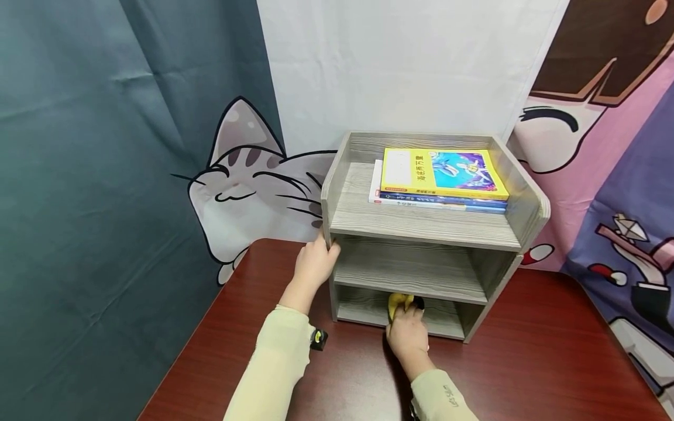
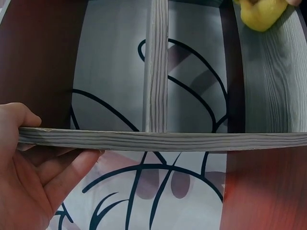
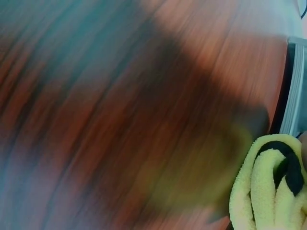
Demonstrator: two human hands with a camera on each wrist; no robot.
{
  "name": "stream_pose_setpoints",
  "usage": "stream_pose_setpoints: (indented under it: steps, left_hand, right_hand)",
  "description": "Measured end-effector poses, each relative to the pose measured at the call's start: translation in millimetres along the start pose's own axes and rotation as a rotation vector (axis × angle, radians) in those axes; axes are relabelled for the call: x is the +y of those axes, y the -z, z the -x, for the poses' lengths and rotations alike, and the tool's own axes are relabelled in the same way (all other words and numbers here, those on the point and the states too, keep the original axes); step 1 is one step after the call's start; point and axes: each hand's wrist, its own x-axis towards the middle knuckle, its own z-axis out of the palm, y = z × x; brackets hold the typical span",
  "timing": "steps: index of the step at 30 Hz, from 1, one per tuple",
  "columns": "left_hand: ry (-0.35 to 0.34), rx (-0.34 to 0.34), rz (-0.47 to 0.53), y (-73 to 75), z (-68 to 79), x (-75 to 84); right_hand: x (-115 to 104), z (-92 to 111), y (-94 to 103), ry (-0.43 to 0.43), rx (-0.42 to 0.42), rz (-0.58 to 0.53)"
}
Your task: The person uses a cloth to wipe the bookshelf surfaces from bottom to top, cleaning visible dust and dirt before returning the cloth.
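A small grey wood-grain shelf unit [image 1: 363, 219] stands on the table. My left hand [image 1: 315, 260] grips the front edge of its left side panel. The left wrist view shows the thumb on one face of that panel [image 2: 192, 141] and the fingers on the other. My right hand [image 1: 408, 334] reaches into the lowest compartment and holds a bunched yellow cloth [image 1: 397, 304] there. Up close in the right wrist view, the cloth [image 3: 264, 187] is fluffy, folded over, with a black edge. Most of the right hand is out of that view.
Several books [image 1: 442, 172], a yellow-covered one uppermost, lie stacked on the unit's top. The middle shelf [image 1: 411, 269] spans the unit just above my right hand. A dark red wooden table [image 1: 347, 374] carries everything. Printed curtains [image 1: 411, 64] hang close behind.
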Motion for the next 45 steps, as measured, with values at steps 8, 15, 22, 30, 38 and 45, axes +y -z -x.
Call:
stream_pose_setpoints:
  steps: [8, 15, 22, 30, 38, 45]
  left_hand:
    - [-0.007, -0.009, -0.014, -0.6, 0.5, -0.6]
    - [-0.008, -0.007, -0.021, 0.0, 0.1, -0.5]
    - [-0.013, 0.005, -0.018, -0.5, -0.3, -1.0]
    - [-0.012, 0.0, -0.013, -1.6, -0.8, -1.7]
    - [-0.023, 0.014, -0.024, -1.6, -0.1, -1.0]
    - [-0.017, -0.002, -0.022, -1.4, -0.3, -1.2]
  right_hand:
    - [-18.9, -3.2, -2.7, -0.002, 0.001, -0.011]
    - [-33.4, -7.7, -2.2, -0.013, -0.028, -0.013]
    - [-48.5, -10.7, -7.7, -0.015, -0.01, -0.015]
    - [-64.9, -13.6, -10.4, 0.002, 0.002, -0.015]
    - [-78.1, -17.8, -10.7, -0.022, -0.056, -0.042]
    - [-91.1, -22.7, -13.6, -0.028, -0.106, -0.061]
